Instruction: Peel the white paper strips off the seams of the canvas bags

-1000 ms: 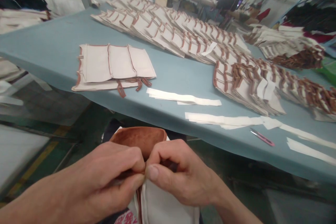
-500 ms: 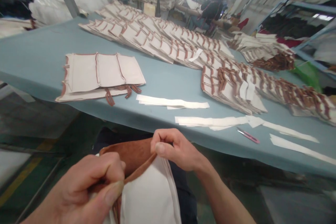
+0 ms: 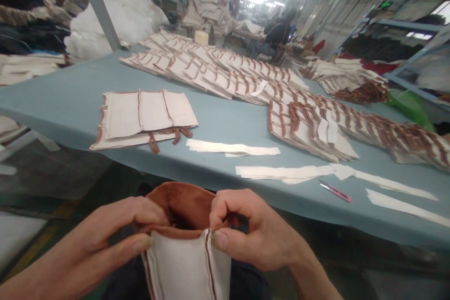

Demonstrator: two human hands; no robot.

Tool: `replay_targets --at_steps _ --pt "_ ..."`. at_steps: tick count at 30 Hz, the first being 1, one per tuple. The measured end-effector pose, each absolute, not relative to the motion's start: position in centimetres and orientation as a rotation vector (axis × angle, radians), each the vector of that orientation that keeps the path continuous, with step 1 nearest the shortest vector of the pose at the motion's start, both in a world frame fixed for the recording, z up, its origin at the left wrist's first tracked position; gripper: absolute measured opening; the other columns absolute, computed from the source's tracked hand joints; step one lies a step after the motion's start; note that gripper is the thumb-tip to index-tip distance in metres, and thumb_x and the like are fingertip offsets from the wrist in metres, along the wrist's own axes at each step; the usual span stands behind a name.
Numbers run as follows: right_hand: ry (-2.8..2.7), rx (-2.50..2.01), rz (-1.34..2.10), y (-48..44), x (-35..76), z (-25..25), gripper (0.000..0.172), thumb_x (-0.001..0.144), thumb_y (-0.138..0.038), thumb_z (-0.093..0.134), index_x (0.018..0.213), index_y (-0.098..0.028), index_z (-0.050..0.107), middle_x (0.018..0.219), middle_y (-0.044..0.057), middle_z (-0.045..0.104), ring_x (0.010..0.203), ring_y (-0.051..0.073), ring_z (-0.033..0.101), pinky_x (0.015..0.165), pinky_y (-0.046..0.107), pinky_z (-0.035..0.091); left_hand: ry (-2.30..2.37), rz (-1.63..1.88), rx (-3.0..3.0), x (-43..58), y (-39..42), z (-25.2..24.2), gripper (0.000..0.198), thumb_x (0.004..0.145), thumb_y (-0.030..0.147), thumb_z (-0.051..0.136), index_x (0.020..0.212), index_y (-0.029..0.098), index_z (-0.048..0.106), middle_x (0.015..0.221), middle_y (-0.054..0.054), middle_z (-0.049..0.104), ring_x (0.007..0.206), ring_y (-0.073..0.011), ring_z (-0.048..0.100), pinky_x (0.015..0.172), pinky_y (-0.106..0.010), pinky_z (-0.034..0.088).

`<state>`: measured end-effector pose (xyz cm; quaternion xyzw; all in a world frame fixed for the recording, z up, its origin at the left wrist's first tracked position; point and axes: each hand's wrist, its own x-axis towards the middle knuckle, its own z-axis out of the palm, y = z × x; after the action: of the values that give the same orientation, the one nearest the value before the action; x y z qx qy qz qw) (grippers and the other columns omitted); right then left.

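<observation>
A cream fabric bag (image 3: pixel 179 262) with a brown lining hangs over my lap, its mouth held apart toward me. My left hand (image 3: pixel 130 229) pinches the rim at the left seam, thumb outside and fingers inside. On the other side, my right hand (image 3: pixel 246 229) grips the rim by a seam with dark red edging, thumb pressed on the fabric. The lower part of the bag runs out of view. Beyond it, on the table (image 3: pixel 225 117), lie a flat cream sewn piece (image 3: pixel 151 115) with brown loops and several white strips (image 3: pixel 232 149).
Pink-handled thread snips (image 3: pixel 335 192) rest near the table's front edge. Rows of overlapping cream and brown pieces (image 3: pixel 218 72) cover the back and right. A metal post (image 3: pixel 100 7) rises at the far left corner. A person (image 3: pixel 277 33) sits in the background.
The bag has turned so a seam now faces me beside my right hand, and its mouth is wider. My left hand has moved farther away along the rim. The view has tilted up slightly.
</observation>
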<state>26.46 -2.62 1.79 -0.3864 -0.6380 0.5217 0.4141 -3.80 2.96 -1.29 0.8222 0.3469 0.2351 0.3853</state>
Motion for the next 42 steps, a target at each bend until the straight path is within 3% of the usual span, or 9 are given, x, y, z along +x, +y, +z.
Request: replay_targets --at_steps 3,8,14,18,22,28,34,37,42 --pt "-1.664 -0.979 1.232 -2.3 25.6 2.1 0.018 0.09 -0.021 0.073 0.076 -0.021 0.062 0.074 -0.005 0.058 0.063 0.01 0.045 0.061 0.021 0.04 0.785 0.577 2.059 -2.6 3.1 -0.6 0.029 0.106 0.042 0.063 0.126 0.031 0.08 0.13 -0.002 0.085 0.12 -0.025 0.076 0.104 -0.027 0.059" --pt "-1.709 -1.009 1.222 -1.9 25.1 1.9 0.018 0.092 -0.025 0.076 0.08 -0.021 0.064 0.072 -0.007 0.057 0.061 0.01 0.044 0.057 0.021 0.037 0.632 0.527 2.107 0.5 3.7 1.2 0.019 0.099 0.025 0.064 0.106 0.031 0.081 0.102 0.005 0.085 0.093 -0.0164 0.077 0.088 -0.021 0.056" --pt "-1.815 -1.082 1.073 -1.6 24.9 2.0 0.015 0.092 -0.019 0.071 0.081 -0.022 0.061 0.076 -0.006 0.059 0.066 0.012 0.05 0.062 0.022 0.041 0.627 0.504 2.178 1.7 4.5 2.6 0.02 0.096 0.022 0.06 0.084 0.024 0.075 0.076 0.005 0.076 0.07 -0.0144 0.068 0.067 -0.021 0.049" --pt "-1.869 -1.098 0.997 -1.3 24.6 1.9 0.013 0.091 -0.02 0.068 0.081 -0.023 0.059 0.077 -0.005 0.061 0.068 0.013 0.051 0.068 0.025 0.044 0.663 0.386 2.12 1.5 4.6 2.7 0.023 0.097 0.026 0.056 0.081 0.023 0.072 0.072 0.005 0.07 0.064 -0.0133 0.062 0.056 -0.021 0.042" --pt "-1.833 -1.042 1.069 -1.4 24.5 1.3 0.013 0.089 -0.022 0.071 0.083 -0.023 0.06 0.081 -0.005 0.064 0.074 0.014 0.056 0.073 0.026 0.046 0.734 0.335 2.063 1.3 3.7 2.1 0.025 0.098 0.027 0.056 0.078 0.024 0.071 0.071 0.005 0.066 0.066 -0.0135 0.059 0.059 -0.021 0.042" --pt "-1.787 -1.082 1.14 -1.6 24.5 -0.1 0.036 0.089 -0.048 0.086 0.083 -0.022 0.062 0.077 -0.006 0.061 0.068 0.013 0.051 0.066 0.026 0.041 0.784 0.38 1.948 1.5 2.7 1.3 0.032 0.101 0.031 0.047 0.077 0.023 0.066 0.072 0.004 0.06 0.067 -0.0145 0.057 0.059 -0.022 0.041" --pt "-1.696 -1.013 1.363 -1.3 24.4 -0.3 0.05 0.093 -0.061 0.088 0.078 -0.021 0.062 0.075 -0.007 0.059 0.066 0.011 0.05 0.061 0.023 0.042 0.785 0.377 1.775 1.4 2.5 1.3 0.036 0.101 0.044 0.052 0.075 0.021 0.062 0.073 0.003 0.06 0.066 -0.0149 0.056 0.058 -0.021 0.044" --pt "-1.687 -0.994 1.352 -1.5 24.1 -0.4 0.047 0.094 -0.055 0.088 0.077 -0.021 0.06 0.073 -0.008 0.057 0.064 0.01 0.049 0.06 0.023 0.041 0.767 0.345 1.702 1.2 2.2 0.7 0.037 0.102 0.048 0.055 0.077 0.021 0.063 0.078 0.001 0.063 0.07 -0.0158 0.057 0.06 -0.021 0.045" --pt "-1.692 -0.982 1.232 -1.6 23.9 -0.6 0.023 0.088 -0.02 0.08 0.077 -0.022 0.06 0.073 -0.009 0.056 0.067 0.01 0.051 0.066 0.022 0.044 0.83 0.301 1.692 1.2 2.4 0.3 0.034 0.098 0.047 0.063 0.076 0.021 0.064 0.071 0.004 0.054 0.063 -0.0129 0.046 0.055 -0.021 0.034"
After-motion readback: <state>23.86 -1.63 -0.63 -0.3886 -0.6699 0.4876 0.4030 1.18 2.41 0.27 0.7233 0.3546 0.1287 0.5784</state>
